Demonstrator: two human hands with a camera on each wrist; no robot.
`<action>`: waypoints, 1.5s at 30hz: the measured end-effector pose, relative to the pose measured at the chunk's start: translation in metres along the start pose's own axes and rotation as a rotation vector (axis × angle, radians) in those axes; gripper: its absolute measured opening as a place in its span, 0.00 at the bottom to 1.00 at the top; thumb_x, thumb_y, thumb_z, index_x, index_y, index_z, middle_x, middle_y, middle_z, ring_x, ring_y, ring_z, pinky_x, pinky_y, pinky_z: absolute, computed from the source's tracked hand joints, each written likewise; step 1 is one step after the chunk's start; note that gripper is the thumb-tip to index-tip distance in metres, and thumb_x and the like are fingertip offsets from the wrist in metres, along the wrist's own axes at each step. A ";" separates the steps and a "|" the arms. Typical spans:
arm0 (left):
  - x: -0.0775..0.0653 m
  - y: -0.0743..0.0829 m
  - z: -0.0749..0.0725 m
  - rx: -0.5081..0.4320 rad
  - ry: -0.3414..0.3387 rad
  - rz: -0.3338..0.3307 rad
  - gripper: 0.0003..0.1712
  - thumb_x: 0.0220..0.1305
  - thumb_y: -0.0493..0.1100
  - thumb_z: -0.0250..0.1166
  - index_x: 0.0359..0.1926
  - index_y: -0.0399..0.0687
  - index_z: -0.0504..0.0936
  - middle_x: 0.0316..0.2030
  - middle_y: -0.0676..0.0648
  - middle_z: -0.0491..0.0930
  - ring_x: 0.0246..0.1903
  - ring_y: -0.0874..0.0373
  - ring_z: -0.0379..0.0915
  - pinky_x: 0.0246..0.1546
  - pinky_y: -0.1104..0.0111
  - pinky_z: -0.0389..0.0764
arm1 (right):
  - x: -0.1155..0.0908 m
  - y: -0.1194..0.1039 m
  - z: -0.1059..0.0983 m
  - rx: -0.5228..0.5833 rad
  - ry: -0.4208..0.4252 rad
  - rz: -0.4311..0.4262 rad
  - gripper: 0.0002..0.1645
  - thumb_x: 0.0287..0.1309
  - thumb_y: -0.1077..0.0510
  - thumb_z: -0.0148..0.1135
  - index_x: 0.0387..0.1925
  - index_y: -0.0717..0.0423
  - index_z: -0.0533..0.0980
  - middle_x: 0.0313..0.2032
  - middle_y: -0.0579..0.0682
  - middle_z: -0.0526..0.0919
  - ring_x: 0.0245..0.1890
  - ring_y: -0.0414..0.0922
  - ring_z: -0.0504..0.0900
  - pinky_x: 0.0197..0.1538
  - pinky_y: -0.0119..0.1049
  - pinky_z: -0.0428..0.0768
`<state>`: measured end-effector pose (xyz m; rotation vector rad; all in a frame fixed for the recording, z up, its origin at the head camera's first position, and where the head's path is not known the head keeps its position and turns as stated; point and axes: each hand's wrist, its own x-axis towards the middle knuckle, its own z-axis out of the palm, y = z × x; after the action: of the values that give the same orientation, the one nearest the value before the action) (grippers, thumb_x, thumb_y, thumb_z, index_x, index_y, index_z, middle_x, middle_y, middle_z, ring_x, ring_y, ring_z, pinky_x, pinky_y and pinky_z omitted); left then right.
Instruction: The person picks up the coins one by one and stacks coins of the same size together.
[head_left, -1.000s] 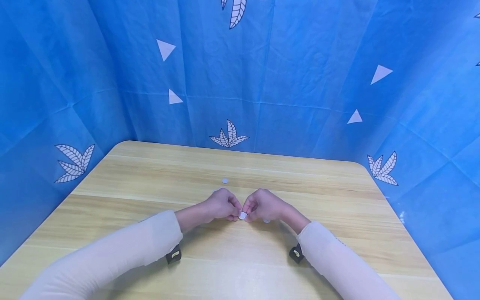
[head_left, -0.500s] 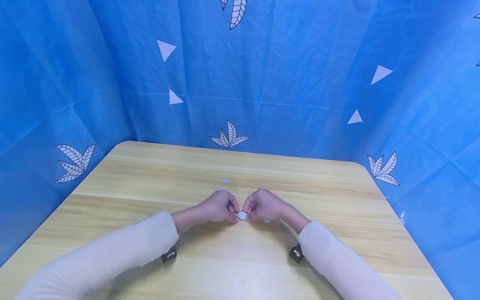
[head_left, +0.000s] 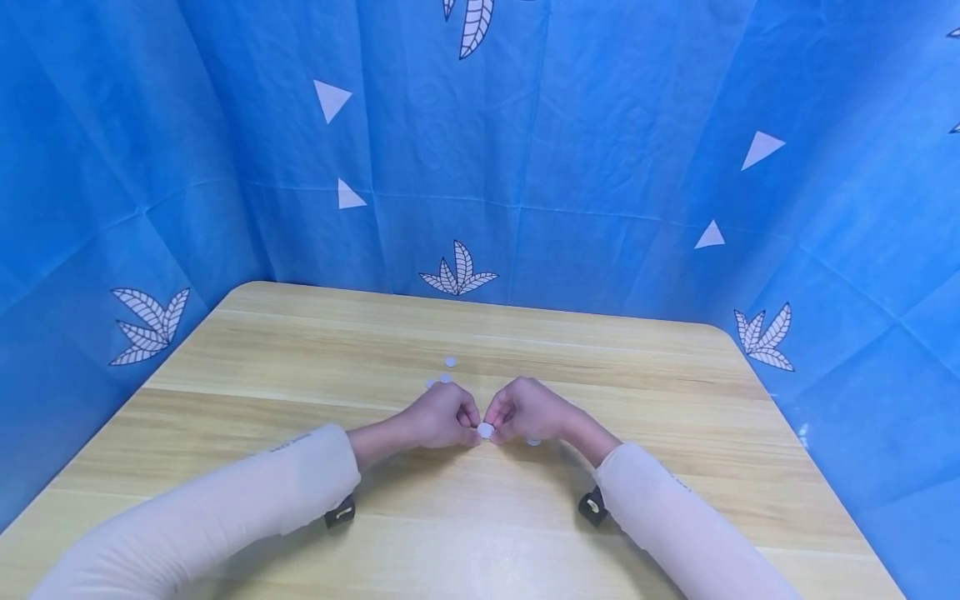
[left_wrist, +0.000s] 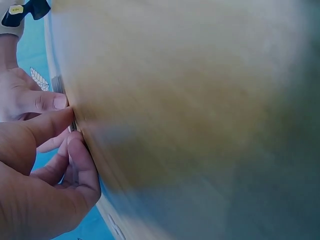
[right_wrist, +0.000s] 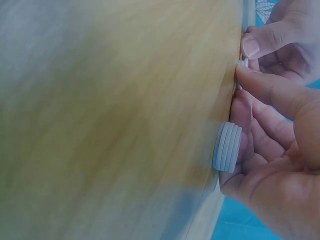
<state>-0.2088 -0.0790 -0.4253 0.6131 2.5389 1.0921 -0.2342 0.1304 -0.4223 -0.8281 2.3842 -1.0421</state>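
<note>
Both hands meet at a small pale round coin point(head_left: 485, 431) low over the middle of the wooden table point(head_left: 480, 533). From its left side my left hand point(head_left: 442, 417) pinches at the rim, thumb and index finger curled in. Opposite it, my right hand point(head_left: 528, 410) grips the other side between thumb and fingertips. The left wrist view shows the left fingers point(left_wrist: 52, 122) right at its thin edge, with much of the coin hidden. A short stack of several coins point(right_wrist: 227, 147) stands beside the right hand's lower fingers.
Loose coins lie behind the left hand: one farther back point(head_left: 450, 362) and two nearer, including this coin point(head_left: 446, 378). The stack's top point(head_left: 534, 442) peeks out under the right hand. A blue patterned curtain point(head_left: 585, 150) encloses the table's back and sides.
My left hand drew slightly back to the left, uncovering more coins behind it, then came in again at the coin's edge. The right hand has stayed in place.
</note>
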 end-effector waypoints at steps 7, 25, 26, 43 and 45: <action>0.001 -0.001 0.001 -0.010 -0.007 0.003 0.07 0.57 0.33 0.74 0.35 0.40 0.84 0.27 0.50 0.80 0.26 0.60 0.75 0.31 0.70 0.82 | 0.000 0.000 -0.001 0.024 -0.004 0.003 0.10 0.49 0.68 0.77 0.34 0.60 0.85 0.29 0.46 0.86 0.32 0.40 0.83 0.40 0.33 0.83; -0.001 0.004 0.002 -0.013 -0.004 -0.021 0.06 0.58 0.33 0.74 0.34 0.41 0.84 0.26 0.50 0.80 0.25 0.60 0.75 0.31 0.70 0.81 | 0.003 0.000 0.001 -0.030 0.015 0.015 0.12 0.47 0.64 0.81 0.33 0.56 0.84 0.28 0.43 0.85 0.32 0.39 0.83 0.40 0.32 0.83; -0.001 0.004 0.002 -0.012 -0.003 -0.022 0.06 0.58 0.33 0.74 0.34 0.41 0.84 0.27 0.50 0.80 0.25 0.60 0.75 0.31 0.70 0.81 | 0.003 0.000 0.001 -0.032 0.015 0.014 0.11 0.47 0.64 0.81 0.32 0.56 0.84 0.28 0.43 0.85 0.32 0.39 0.83 0.40 0.32 0.83; 0.006 -0.002 -0.011 -0.044 0.076 -0.092 0.07 0.55 0.33 0.76 0.33 0.43 0.84 0.27 0.49 0.81 0.25 0.58 0.77 0.28 0.70 0.80 | 0.002 0.001 0.001 -0.037 0.017 0.015 0.11 0.48 0.64 0.81 0.32 0.56 0.84 0.27 0.43 0.85 0.31 0.39 0.83 0.40 0.32 0.83; 0.007 -0.003 -0.015 -0.051 0.100 -0.105 0.07 0.55 0.33 0.76 0.33 0.43 0.84 0.27 0.49 0.81 0.24 0.58 0.77 0.27 0.69 0.80 | 0.002 0.000 0.001 -0.034 0.015 0.015 0.11 0.48 0.64 0.81 0.32 0.55 0.84 0.27 0.43 0.85 0.31 0.39 0.83 0.40 0.32 0.83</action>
<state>-0.2218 -0.0865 -0.4182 0.4169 2.5856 1.1744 -0.2350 0.1289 -0.4233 -0.8157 2.4226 -1.0080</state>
